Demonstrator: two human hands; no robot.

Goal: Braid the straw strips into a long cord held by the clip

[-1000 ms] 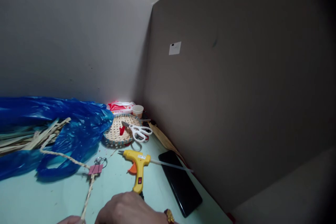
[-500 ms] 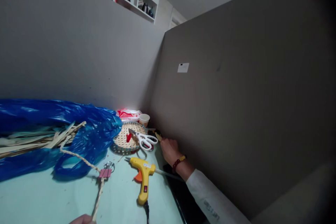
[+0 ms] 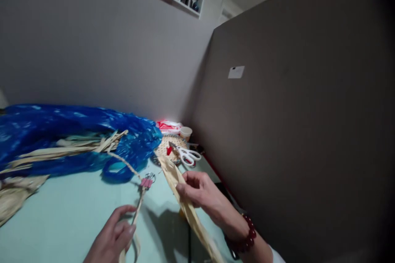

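Straw-coloured, flat fibrous strip, one: slanting above the mint-green tabletop, pinched in the right hand. Slender cream twisted cord, one: lower length pinched in the left hand, farther up gripped by a pink binder clip. White-handled scissors: lying partly over a round woven tray.

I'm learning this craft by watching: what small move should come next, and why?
I'd probably bring the wide strip over to the thin cord with the right hand. The left hand already pinches the cord just below the pink clip, while the strip is held apart from it.
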